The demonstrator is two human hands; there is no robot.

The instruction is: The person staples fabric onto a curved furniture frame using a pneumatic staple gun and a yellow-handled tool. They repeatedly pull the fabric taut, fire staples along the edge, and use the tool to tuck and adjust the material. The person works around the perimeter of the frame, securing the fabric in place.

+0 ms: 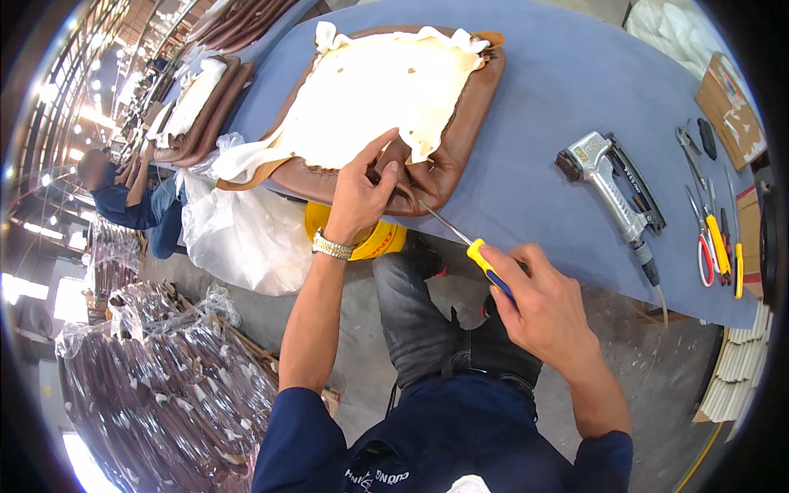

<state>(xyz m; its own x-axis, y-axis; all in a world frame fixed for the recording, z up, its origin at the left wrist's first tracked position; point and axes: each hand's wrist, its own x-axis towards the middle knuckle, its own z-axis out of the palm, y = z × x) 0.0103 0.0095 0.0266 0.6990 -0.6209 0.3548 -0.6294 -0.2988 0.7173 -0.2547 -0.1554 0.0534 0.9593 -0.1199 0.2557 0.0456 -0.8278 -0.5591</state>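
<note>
A brown leather seat cushion [472, 103] lies underside up on the blue-covered table, with white backing fabric [378, 90] over its middle. My left hand [366, 191], closed on the brown leather cover [427, 177], pinches a fold at the near corner, where the leather is puckered. In my right hand [538, 300] is a screwdriver [477, 251] with a yellow and blue handle. Its thin shaft points up and left, and the tip meets the leather at that corner or lies just over it; I cannot tell which.
An air stapler [608, 181] with a hose lies on the table [542, 90] to the right. Beyond it are scissors [704, 246], screwdrivers [738, 271] and a cardboard box [731, 111]. A yellow stool [382, 240] stands below the table edge. Another person [131, 193] works at far left.
</note>
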